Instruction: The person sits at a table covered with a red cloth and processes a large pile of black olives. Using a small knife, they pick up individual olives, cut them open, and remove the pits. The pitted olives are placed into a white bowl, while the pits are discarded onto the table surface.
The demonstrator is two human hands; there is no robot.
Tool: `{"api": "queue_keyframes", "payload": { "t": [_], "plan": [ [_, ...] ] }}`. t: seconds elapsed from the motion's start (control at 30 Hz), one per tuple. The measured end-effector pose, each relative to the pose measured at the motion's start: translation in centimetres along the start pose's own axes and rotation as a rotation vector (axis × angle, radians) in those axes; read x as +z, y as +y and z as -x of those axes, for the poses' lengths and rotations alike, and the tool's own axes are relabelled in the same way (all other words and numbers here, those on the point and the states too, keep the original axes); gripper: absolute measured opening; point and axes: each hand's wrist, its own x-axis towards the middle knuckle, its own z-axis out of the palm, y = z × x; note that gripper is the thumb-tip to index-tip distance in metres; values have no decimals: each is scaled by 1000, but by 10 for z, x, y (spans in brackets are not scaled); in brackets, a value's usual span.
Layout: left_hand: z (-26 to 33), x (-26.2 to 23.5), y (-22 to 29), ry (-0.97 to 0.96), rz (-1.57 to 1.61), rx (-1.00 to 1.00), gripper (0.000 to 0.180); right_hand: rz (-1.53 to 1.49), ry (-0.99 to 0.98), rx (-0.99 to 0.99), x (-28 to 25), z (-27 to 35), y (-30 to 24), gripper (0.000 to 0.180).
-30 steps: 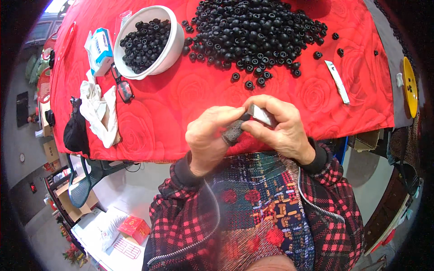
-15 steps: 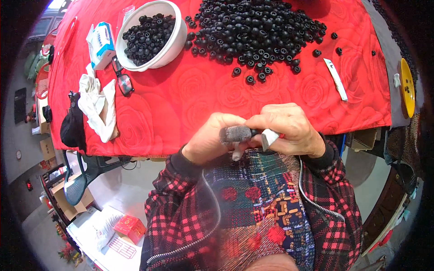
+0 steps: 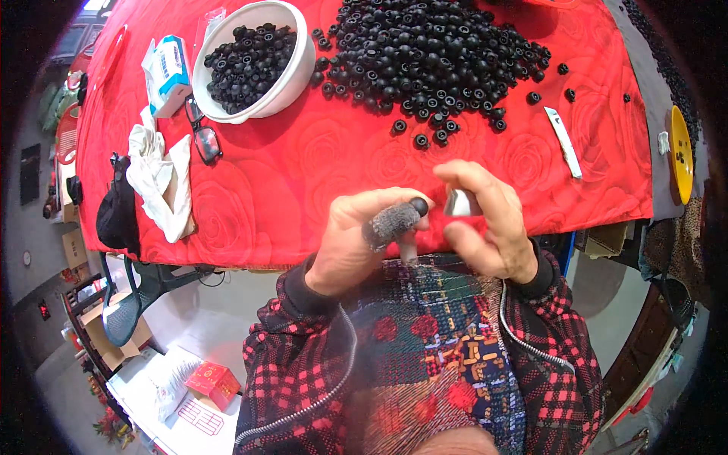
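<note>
My left hand [image 3: 353, 231] pinches a small round black plastic cap [image 3: 418, 205] at its fingertips, above my lap near the table's edge. A worn grey finger sleeve [image 3: 388, 226] covers a digit of that hand, and a pale finger cover [image 3: 408, 249] shows below it. My right hand [image 3: 497, 224] is just to the right, apart from the cap, its thumb and index finger spread. A short white object [image 3: 461, 203] with a grey edge sits within its grip; the other fingers are mostly hidden, and its kind is unclear.
A pile of black caps [image 3: 440, 57] covers the far middle of the red tablecloth [image 3: 318, 167]. A white bowl [image 3: 303, 72] of black pieces stands to its left, near a blue-white box [image 3: 171, 76], glasses [image 3: 206, 144] and white cloth [image 3: 163, 178]. A white strip [image 3: 563, 142] lies right.
My hands have parted: the right has moved off the left, its thumb and index finger spreading. The black cap now shows clearly at the left fingertips. The left hand has turned slightly.
</note>
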Motion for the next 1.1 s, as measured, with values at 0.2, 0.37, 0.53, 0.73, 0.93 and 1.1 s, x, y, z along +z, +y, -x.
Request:
{"api": "queue_keyframes", "payload": {
  "t": [0.2, 0.37, 0.53, 0.73, 0.93, 1.1],
  "plan": [
    [-2, 1, 2, 46, -58, 1, 26, 93, -53, 88, 0, -3, 9, 26],
    [-3, -1, 0, 56, -99, 5, 24, 120, -81, 84, 0, -5, 11, 24],
    [-5, -4, 0, 41, -108, 1, 24, 136, -110, 94, -2, -5, 12, 24],
    [-5, -5, -2, 54, -111, -8, 24, 122, -119, 92, -2, -4, 14, 24],
    [-6, -6, 0, 54, -162, -65, 23, 76, -136, 86, -3, -3, 22, 22],
    [-6, -4, -1, 73, -141, -74, 23, 17, -154, 78, -4, -1, 26, 21]
  ]
}}
